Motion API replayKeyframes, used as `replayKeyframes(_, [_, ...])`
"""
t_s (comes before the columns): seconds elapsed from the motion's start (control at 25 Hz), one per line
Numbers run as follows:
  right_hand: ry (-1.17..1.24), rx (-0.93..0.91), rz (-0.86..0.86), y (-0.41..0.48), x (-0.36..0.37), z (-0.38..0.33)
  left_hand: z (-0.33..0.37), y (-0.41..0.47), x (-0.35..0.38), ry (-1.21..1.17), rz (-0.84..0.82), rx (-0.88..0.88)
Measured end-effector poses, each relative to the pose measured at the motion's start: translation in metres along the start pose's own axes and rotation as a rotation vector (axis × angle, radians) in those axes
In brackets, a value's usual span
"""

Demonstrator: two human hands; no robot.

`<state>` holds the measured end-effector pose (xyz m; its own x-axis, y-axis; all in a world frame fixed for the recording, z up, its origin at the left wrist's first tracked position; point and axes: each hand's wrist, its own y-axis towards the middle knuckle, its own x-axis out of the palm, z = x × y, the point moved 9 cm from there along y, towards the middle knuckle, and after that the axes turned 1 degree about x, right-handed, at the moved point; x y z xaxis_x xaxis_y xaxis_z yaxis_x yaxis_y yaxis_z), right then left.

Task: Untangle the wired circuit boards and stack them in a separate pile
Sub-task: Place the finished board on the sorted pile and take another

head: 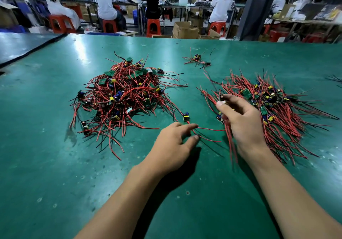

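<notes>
A tangled heap of small circuit boards with red and black wires (pixel 120 98) lies on the left of the green table (pixel 55 164). A second pile of wired boards (pixel 273 109), its wires lying more in line, spreads on the right. One loose board (pixel 186 117) sits between the two, its red wires trailing toward me. My left hand (pixel 174 144) pinches those wires between thumb and forefinger. My right hand (pixel 240 124) hovers at the right pile's near edge, holding a small board (pixel 221 99) at its fingertips, with more wires hanging under the palm.
A small cluster of a few wired boards (pixel 198 59) lies farther back in the middle. A gap separates this table from another green table (pixel 22 44) at far left. Beyond the far edge, people sit on red stools at other benches among cardboard boxes.
</notes>
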<state>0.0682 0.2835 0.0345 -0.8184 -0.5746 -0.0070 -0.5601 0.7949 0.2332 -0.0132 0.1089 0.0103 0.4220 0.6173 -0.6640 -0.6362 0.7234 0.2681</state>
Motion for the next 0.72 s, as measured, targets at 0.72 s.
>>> replayKeyframes(0.72, [-0.542,-0.162,-0.237,-0.029,0.048,0.007,0.010,-0.006,-0.024,-0.284,0.264,0.064])
